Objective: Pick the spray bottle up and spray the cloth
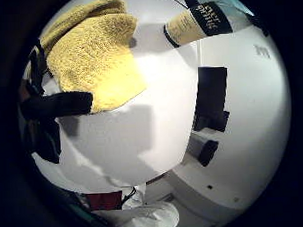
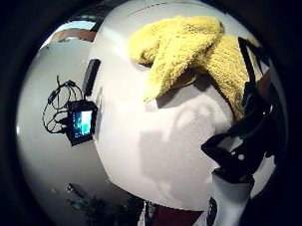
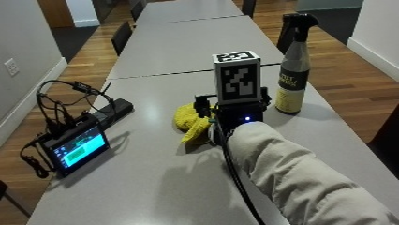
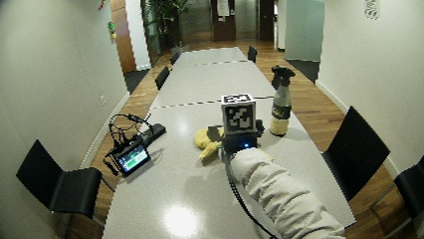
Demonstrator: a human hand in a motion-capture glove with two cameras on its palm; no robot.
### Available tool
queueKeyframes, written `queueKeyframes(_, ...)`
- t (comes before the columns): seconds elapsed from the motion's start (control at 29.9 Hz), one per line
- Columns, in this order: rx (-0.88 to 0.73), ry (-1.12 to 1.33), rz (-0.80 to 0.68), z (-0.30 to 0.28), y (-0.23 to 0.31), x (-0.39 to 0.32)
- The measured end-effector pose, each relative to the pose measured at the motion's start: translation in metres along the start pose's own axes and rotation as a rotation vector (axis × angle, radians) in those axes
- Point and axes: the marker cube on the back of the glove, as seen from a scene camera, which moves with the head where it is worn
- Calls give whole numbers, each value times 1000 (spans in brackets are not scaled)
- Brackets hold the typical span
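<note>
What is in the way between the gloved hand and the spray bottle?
Nothing visible. The spray bottle stands upright on the table, off to the right of the right hand, with bare tabletop between. The yellow cloth lies on the hand's other side.

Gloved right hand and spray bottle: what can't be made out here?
- Right hand: the marker cube and sleeve cover it in both outside views, so its pose is unreadable.
- Spray bottle: label print too small; in the little-finger palm view the edge cuts off its top.
- Yellow cloth: partly behind the hand.
</note>
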Motion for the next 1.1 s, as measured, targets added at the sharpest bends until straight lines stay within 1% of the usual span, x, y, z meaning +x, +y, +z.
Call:
queueKeyframes(0.17,-3,-36,-32,0,7,-5)
queueKeyframes(0.3,2,-108,-93,-4,16,-3)
queueKeyframes(0.43,62,-226,-107,-6,19,10)
queueKeyframes(0.5,140,-427,-125,-8,28,29)
queueKeyframes(0.6,312,-897,-153,-10,45,74)
queueKeyframes(0.67,438,-1154,-126,-5,46,111)
queueKeyframes(0.74,540,-1262,-38,9,32,151)
queueKeyframes(0.8,578,-1265,59,29,11,187)
queueKeyframes(0.87,561,-1258,115,45,-4,214)
queueKeyframes(0.97,544,-1267,143,56,-7,231)
queueKeyframes(1.1,619,-1325,154,52,3,240)
